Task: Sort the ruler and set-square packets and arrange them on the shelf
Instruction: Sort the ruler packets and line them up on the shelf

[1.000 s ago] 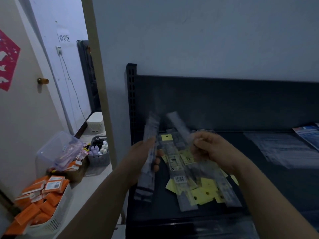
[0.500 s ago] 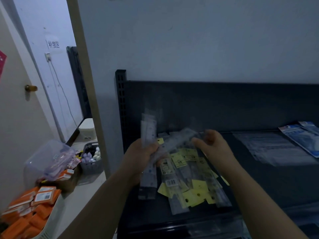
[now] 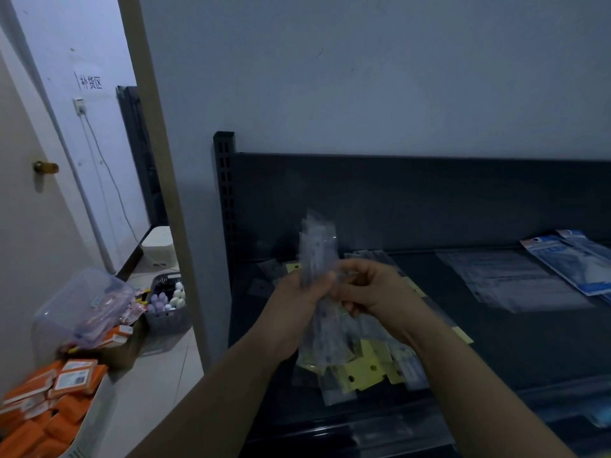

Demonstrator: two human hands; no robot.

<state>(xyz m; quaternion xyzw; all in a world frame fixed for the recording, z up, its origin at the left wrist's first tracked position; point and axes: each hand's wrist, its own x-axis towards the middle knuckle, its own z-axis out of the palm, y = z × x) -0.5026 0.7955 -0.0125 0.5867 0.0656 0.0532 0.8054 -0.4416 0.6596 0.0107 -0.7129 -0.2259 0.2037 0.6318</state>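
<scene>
Left hand gripped a bundle of ruler packets, held upright above the dark shelf. Right hand met it, fingers curled, seemingly pinching the same bundle, though blur hid the contact. Loose pile of packets lay under both hands. Flat clear packets and blue packets lay well right of the right hand.
</scene>
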